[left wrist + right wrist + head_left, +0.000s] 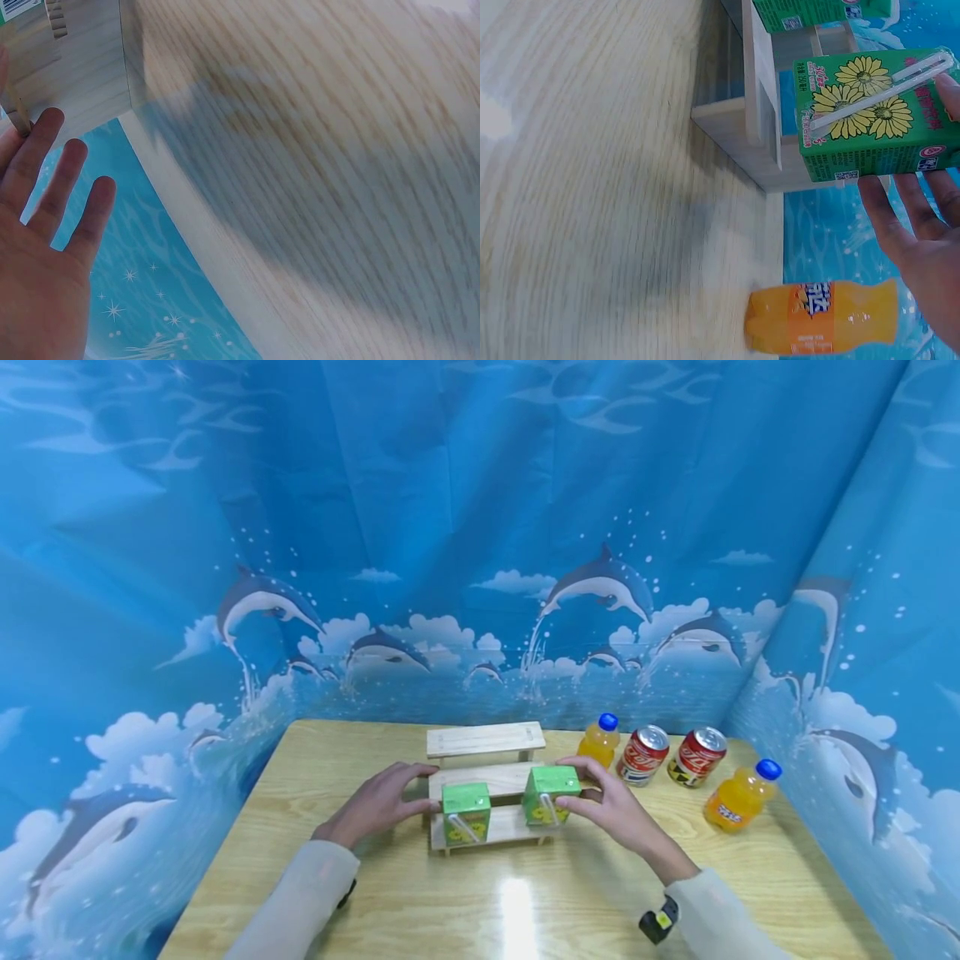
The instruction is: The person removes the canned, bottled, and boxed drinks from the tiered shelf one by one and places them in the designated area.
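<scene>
A three-tier wooden rack (pixel 486 741) stands on the table. My left hand (pixel 378 806) is at its left end, thumb and index finger pinching the middle shelf's end; the other fingers (pixel 91 217) stretch out straight. On the lowest tier, a green drink carton (pixel 466 814) stands upright at the left, close to my left thumb. My right hand (pixel 611 806) grips a second green drink carton (pixel 877 112), printed with yellow daisies and a straw on its front. It is upright, close over the right end of the lowest tier.
Right of the rack stand an orange soda bottle (pixel 597 743), two red cans (pixel 643 756) (pixel 697 758) and another orange soda bottle (pixel 738 797). A blue dolphin-print curtain (pixel 480 527) hangs behind and beside the wooden table (pixel 360 902).
</scene>
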`<state>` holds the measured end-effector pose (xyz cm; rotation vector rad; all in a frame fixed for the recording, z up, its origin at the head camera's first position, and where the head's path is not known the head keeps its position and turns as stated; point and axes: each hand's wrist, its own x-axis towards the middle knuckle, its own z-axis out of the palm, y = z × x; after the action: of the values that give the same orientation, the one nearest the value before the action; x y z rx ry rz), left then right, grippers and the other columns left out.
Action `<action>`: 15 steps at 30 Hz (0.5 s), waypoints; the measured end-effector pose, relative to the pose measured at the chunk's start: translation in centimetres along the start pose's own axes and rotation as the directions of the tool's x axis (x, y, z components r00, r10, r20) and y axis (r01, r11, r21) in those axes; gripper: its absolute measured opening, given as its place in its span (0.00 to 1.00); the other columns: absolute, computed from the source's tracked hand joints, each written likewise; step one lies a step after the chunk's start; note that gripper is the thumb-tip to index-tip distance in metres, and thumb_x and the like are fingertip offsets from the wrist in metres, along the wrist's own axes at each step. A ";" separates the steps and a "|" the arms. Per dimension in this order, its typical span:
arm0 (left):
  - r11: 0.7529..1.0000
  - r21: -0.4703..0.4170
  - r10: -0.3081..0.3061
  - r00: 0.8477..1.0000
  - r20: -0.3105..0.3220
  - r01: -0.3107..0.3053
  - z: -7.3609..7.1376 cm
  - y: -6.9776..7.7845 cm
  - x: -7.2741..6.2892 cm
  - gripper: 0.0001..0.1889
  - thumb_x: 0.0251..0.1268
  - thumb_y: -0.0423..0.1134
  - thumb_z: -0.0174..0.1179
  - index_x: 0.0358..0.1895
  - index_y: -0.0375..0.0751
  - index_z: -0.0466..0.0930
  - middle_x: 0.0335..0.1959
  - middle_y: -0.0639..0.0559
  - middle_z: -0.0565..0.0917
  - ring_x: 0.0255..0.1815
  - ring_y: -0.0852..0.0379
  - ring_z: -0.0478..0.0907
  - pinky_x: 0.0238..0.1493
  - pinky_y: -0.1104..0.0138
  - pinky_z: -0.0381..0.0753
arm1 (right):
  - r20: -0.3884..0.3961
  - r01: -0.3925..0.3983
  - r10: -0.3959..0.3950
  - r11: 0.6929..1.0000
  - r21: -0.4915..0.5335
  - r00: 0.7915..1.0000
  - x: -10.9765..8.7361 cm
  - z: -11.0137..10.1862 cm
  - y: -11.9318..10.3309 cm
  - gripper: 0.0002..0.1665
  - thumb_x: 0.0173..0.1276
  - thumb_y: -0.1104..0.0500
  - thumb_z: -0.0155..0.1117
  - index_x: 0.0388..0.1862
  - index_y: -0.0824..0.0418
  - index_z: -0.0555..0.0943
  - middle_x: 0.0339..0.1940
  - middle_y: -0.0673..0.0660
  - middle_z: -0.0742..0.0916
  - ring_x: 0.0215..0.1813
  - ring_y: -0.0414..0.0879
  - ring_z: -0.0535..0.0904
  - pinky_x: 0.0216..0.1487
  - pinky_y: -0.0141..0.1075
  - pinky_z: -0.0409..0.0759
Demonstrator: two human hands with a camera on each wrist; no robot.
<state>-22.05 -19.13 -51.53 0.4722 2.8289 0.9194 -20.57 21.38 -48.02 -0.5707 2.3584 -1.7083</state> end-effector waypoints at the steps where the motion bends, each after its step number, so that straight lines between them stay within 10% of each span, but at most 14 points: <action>1: 1.000 0.001 -0.001 1.000 0.001 0.001 0.0 0.0 0.0 0.37 0.70 0.64 0.70 0.79 0.57 0.76 0.76 0.49 0.80 0.76 0.43 0.77 0.77 0.39 0.78 | -0.004 -0.003 0.003 1.000 0.003 1.000 -0.1 -0.2 0.0 0.32 0.79 0.59 0.71 0.76 0.66 0.72 0.67 0.70 0.81 0.60 0.44 0.84 0.58 0.31 0.90; 15: 1.000 -0.004 -0.012 1.000 0.006 0.012 -0.1 0.1 0.0 0.37 0.70 0.63 0.71 0.78 0.57 0.76 0.75 0.49 0.81 0.76 0.44 0.77 0.77 0.40 0.78 | -0.109 -0.052 0.045 0.997 -0.057 0.993 -1.6 -2.9 0.1 0.34 0.79 0.56 0.73 0.78 0.64 0.72 0.71 0.67 0.80 0.65 0.47 0.80 0.59 0.28 0.88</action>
<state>-22.10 -19.12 -51.42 0.4564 2.8202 0.9201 -20.19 24.60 -47.25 -0.4369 2.4827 -1.6930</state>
